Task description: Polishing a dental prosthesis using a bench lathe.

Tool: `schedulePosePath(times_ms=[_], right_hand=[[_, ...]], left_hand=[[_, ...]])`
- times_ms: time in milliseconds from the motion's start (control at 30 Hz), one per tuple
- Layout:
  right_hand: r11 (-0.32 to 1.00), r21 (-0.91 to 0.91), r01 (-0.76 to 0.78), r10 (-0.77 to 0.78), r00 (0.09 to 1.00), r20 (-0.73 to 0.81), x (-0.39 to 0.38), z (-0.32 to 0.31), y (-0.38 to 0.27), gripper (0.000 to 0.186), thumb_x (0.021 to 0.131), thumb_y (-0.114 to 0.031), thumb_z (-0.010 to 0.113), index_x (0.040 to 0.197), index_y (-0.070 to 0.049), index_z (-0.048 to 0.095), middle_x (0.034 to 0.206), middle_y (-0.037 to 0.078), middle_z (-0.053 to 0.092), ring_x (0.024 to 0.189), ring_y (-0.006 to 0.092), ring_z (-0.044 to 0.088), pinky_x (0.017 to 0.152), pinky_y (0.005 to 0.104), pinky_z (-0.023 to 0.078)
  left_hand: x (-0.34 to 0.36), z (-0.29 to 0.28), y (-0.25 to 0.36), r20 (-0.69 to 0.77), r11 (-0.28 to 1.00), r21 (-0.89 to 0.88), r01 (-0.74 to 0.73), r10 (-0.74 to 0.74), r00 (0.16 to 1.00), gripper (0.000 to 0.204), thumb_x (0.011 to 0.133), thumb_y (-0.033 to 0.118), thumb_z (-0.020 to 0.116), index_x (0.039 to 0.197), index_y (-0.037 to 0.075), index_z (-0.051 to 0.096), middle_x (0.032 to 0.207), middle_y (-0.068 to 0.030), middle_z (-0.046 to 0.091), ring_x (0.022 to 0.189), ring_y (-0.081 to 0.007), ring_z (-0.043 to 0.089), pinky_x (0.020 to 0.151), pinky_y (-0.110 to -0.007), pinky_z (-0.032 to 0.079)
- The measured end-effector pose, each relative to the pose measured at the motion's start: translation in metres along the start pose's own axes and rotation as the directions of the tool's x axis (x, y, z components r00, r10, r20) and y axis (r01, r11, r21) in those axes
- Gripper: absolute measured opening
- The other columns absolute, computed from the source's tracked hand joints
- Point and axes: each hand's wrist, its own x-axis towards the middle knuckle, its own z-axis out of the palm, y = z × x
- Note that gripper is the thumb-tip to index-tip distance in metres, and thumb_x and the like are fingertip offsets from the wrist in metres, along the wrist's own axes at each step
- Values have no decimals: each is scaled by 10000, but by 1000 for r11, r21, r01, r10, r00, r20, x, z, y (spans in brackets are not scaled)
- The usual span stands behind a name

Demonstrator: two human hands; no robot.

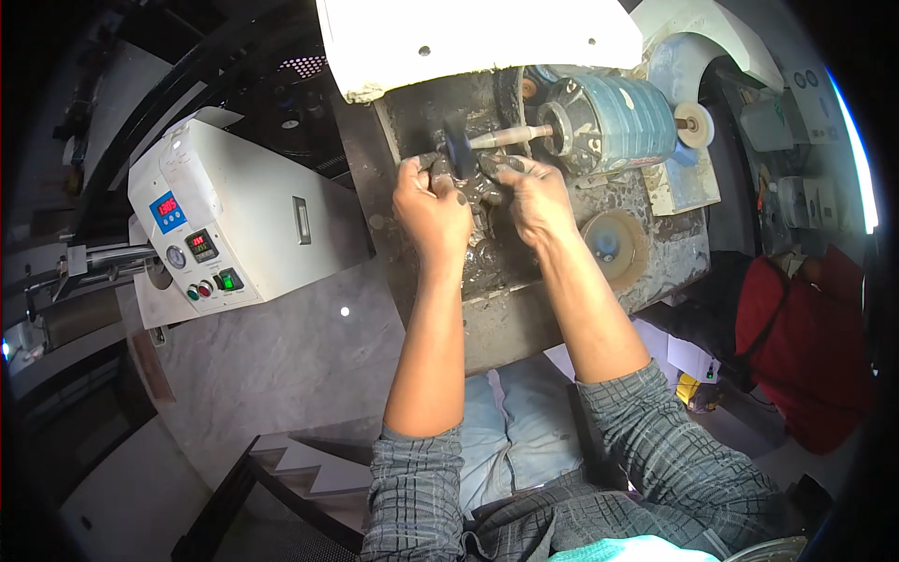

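My left hand [429,208] and my right hand [536,195] are closed together on a small dark workpiece [476,172], too grimy to identify. They press it up against a dark blue buffing wheel [460,143] on the tapered spindle [510,137] of a blue polishing motor [609,122]. Both hands are smeared with dark polishing residue. The piece is mostly hidden by my fingers.
A white hood [478,42] covers the wheel from above. A dirty tray [524,272] lies under my hands, with a round blue-centred disc [611,245] on it. A white control box [234,220] with red displays and buttons stands left. A red bag [805,337] sits right.
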Motion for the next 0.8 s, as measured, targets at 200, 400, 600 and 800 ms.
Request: schedulePosePath(times_ms=[200,400,600,800], right_hand=[[998,-57,-32,30,999,-26,13,0,-11,138,821,66,648,950,54,696,873,120,718,704,166,669,645,286,566],[996,-58,-66,65,998,-18,-3,7,-1,127,831,59,644,949,56,691,862,120,716,706,163,668,665,284,553],[997,72,3,-3,1000,0,-18,8,10,204,841,102,578,1012,72,683,895,114,714,728,170,677,711,272,568],[999,50,1,-1,1000,2,2,5,12,194,835,93,590,998,55,688,883,115,713,716,166,672,677,279,558]], left_hand=[[5,12,-9,-13,945,-124,302,-306,952,150,852,-104,524,998,-130,550,760,-63,636,632,-63,539,553,-209,407],[0,-4,-2,-46,1000,9,-2,3,999,182,852,-138,443,1005,-121,541,777,-93,626,696,-111,598,625,-228,448],[-24,-7,1,-30,935,163,-314,323,946,296,801,-185,383,1033,-92,542,931,-141,645,863,-162,638,772,-266,489],[-13,5,0,-85,985,-64,-162,157,984,236,839,-159,400,1002,-89,556,876,-117,646,772,-129,621,703,-249,478]])
